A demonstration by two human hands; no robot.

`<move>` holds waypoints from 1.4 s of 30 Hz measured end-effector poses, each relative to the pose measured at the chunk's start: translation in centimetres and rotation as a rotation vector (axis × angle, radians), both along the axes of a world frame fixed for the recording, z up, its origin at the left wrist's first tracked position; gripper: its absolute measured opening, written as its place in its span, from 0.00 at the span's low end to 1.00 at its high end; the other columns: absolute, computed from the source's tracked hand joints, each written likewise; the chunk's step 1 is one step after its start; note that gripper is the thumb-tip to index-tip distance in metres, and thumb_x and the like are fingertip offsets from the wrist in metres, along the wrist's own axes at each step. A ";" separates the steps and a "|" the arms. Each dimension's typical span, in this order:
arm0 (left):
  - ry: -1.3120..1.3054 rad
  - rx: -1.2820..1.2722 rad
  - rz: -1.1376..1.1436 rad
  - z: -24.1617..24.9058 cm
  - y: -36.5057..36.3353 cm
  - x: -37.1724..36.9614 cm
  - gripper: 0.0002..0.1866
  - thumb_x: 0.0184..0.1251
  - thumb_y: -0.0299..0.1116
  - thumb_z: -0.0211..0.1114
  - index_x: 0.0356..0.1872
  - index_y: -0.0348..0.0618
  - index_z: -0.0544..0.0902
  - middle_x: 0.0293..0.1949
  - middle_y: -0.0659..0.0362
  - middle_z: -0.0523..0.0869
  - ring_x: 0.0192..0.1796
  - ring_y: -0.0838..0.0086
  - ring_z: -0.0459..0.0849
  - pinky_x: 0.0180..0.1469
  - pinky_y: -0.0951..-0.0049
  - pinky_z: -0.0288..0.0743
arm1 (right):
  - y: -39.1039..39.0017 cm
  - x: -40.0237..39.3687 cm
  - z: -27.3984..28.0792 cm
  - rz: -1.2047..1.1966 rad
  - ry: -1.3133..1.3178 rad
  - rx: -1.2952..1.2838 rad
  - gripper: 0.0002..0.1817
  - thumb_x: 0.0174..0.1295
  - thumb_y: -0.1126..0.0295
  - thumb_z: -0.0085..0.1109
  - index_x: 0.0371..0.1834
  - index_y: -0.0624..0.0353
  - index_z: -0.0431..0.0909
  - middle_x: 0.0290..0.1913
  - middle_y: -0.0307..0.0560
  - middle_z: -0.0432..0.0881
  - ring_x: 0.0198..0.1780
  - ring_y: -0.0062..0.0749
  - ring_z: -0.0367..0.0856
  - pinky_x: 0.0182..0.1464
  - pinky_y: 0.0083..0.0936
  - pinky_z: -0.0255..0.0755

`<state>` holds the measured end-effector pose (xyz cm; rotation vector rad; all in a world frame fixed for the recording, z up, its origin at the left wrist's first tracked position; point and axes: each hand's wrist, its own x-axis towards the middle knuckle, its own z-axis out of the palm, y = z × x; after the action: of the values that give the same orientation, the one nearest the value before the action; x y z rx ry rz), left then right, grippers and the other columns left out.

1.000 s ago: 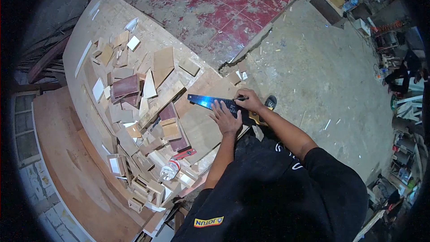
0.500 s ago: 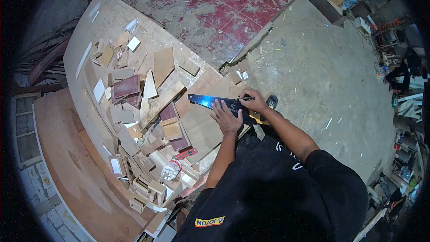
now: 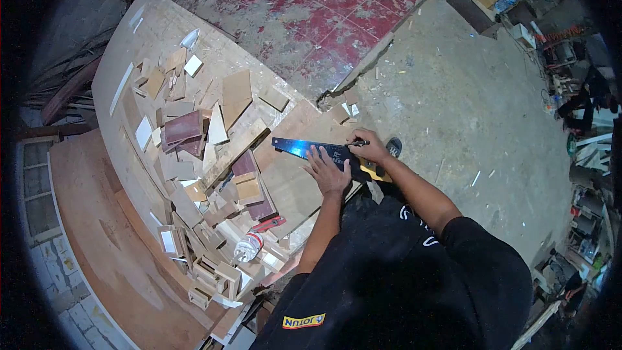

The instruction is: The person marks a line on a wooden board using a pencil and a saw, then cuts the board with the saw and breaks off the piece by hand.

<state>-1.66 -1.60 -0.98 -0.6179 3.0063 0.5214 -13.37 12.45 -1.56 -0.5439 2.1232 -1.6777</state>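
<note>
A hand saw [image 3: 304, 149] with a dark blade and a yellow-black handle [image 3: 370, 171] lies flat on a plywood board [image 3: 291, 185]. My left hand [image 3: 327, 172] presses down on the blade with fingers spread. At the blade's far edge, close to the handle, my right hand [image 3: 366, 148] grips a thin dark pencil [image 3: 355, 143] with its tip against the board.
Many wood offcuts [image 3: 194, 136] cover the large workbench [image 3: 129, 52] to the left. A plastic bottle [image 3: 247, 246] and a red-handled tool [image 3: 267, 223] lie near the front edge. Concrete floor [image 3: 466, 104] spreads to the right, red tiles [image 3: 311, 6] beyond. Clutter lines the far right.
My right hand has shifted slightly along the saw blade's edge with the pencil. The left hand and saw have stayed put.
</note>
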 end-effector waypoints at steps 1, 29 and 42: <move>0.002 0.002 0.001 -0.1 0.0 0.0 0.52 0.59 0.55 0.69 0.76 0.33 0.55 0.80 0.41 0.47 0.82 0.44 0.38 0.75 0.28 0.36 | 0.0 0.0 0.0 0.007 0.027 0.006 0.09 0.51 0.74 0.70 0.34 0.64 0.81 0.35 0.45 0.83 0.38 0.27 0.81 0.44 0.25 0.75; -0.102 -0.016 0.016 0.6 0.1 -0.4 0.52 0.61 0.59 0.65 0.76 0.34 0.55 0.80 0.43 0.46 0.82 0.45 0.37 0.76 0.31 0.35 | -0.3 -0.1 -0.3 0.019 0.102 -0.004 0.08 0.51 0.75 0.70 0.31 0.64 0.80 0.32 0.44 0.81 0.36 0.27 0.80 0.41 0.26 0.74; -0.068 -0.024 0.004 -0.3 0.0 0.0 0.51 0.61 0.59 0.65 0.76 0.34 0.56 0.80 0.43 0.45 0.82 0.45 0.36 0.77 0.31 0.33 | -0.3 -0.1 0.1 0.011 0.082 0.037 0.09 0.50 0.73 0.70 0.32 0.64 0.81 0.34 0.46 0.83 0.37 0.30 0.82 0.43 0.28 0.75</move>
<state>-1.70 -1.63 -1.31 -0.6307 2.9517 0.4561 -13.46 12.19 -1.46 -0.6220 2.2008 -1.6328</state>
